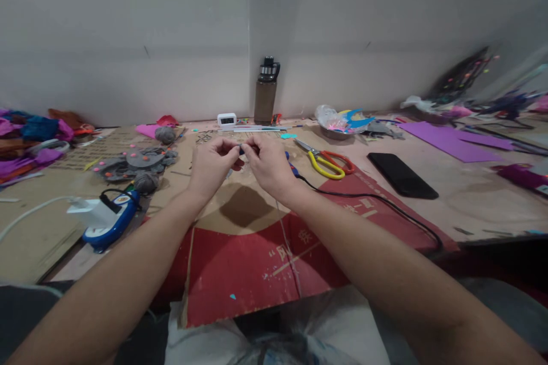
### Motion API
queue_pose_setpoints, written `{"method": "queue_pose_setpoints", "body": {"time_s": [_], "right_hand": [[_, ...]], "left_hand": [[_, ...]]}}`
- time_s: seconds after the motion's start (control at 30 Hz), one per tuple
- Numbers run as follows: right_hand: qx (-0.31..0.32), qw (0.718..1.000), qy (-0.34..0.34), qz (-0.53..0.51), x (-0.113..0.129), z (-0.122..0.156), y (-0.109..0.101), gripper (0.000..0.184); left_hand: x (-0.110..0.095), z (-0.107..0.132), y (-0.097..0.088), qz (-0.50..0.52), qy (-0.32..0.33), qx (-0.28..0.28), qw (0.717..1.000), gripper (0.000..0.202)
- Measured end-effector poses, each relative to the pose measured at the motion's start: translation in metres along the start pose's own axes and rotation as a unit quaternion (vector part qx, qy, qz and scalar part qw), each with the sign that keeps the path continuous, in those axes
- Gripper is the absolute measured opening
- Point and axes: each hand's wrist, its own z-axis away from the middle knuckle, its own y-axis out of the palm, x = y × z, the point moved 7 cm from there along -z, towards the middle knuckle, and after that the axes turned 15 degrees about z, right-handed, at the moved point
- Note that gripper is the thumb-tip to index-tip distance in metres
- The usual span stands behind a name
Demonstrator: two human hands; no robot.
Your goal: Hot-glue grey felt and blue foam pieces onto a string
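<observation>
Over the middle of the table, my left hand (pixel 215 162) and my right hand (pixel 270 164) meet fingertip to fingertip, both closed in a pinch. Between the fingertips shows a small dark piece (pixel 241 149), too little of it visible to name. A thin grey strand (pixel 286 239) runs down from below my right hand across the red-printed cardboard (pixel 240 279). Partly hidden behind my right hand lies a blue tool (pixel 293 168) with a black cord (pixel 377 197). Scissors (pixel 327 163) with yellow and red handles lie just right of it.
A water bottle (pixel 265 94) and a small white clock (pixel 226 120) stand by the wall. To the right are a bowl of bits (pixel 338 132), a black phone (pixel 401 174) and purple sheets (pixel 449 140). Leftward lie grey yarn balls (pixel 146 182) and a blue power strip (pixel 112 222).
</observation>
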Motion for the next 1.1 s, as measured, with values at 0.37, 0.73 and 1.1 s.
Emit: {"method": "queue_pose_setpoints", "body": {"time_s": [0.37,0.73,1.1], "right_hand": [[0.017,0.999,0.004,0.038,-0.002,0.0,0.002,0.026],[0.044,0.998,0.021,0.039,-0.002,0.0,0.004,0.025],[0.014,0.993,-0.032,0.111,0.008,0.004,-0.006,0.02]], "left_hand": [[-0.005,0.002,0.002,0.0,0.01,-0.008,1.0,0.014],[-0.006,0.003,0.002,-0.031,0.018,-0.009,0.999,0.012],[0.004,-0.001,0.001,-0.013,-0.017,0.027,0.999,0.011]]}}
